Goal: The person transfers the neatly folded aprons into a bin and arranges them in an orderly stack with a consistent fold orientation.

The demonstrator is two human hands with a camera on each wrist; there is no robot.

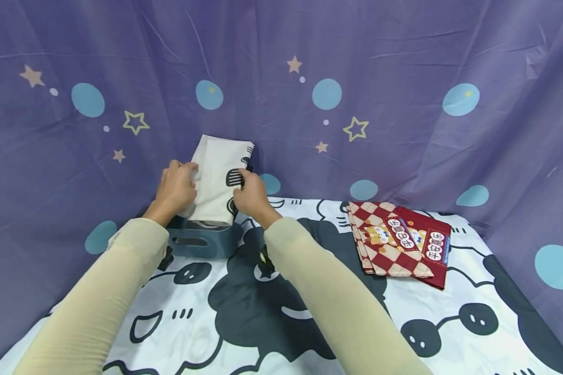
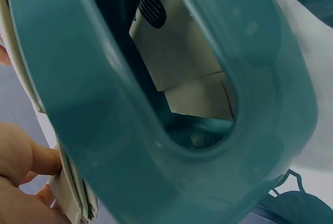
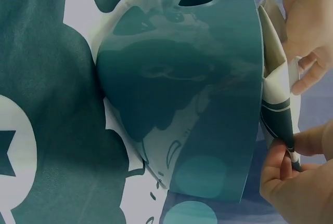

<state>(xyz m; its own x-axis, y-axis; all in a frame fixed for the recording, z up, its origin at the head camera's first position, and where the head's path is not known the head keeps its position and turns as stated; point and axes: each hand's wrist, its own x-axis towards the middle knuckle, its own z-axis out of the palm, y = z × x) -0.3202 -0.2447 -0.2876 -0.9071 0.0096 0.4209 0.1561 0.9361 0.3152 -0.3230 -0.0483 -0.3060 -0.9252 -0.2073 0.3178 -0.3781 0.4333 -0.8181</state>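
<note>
Both hands are on a white folded cloth (image 1: 216, 182) with dark print, upright or nearly so, at 9 o'clock of the head view. Its lower edge is at the open top of a blue-green bin (image 1: 211, 247); depth of insertion cannot be told.

Left hand (image 1: 174, 187): at 9 o'clock on the cloth; fingers nearly closed, pinching the folded layers at that edge (left wrist view).

Right hand (image 1: 253, 195): at 3 to 4 o'clock on the cloth; thumb and fingers closed together, pinching the near edge (right wrist view).

Bin: at 8 o'clock of the head view, oblong handle slot facing the wearer. Pale printed fabric shows through the slot; whether it is the same cloth cannot be told.

Red checked bundle (image 1: 384, 247), folded, labelled: at 4 o'clock, well apart from the bin. Both sit on a white sheet (image 1: 178, 349) with dark cartoon print. Behind, toward 12 o'clock: purple curtain (image 1: 384, 41) with stars and pale-blue discs. Sleeves (image 1: 338, 302): pale yellow.
</note>
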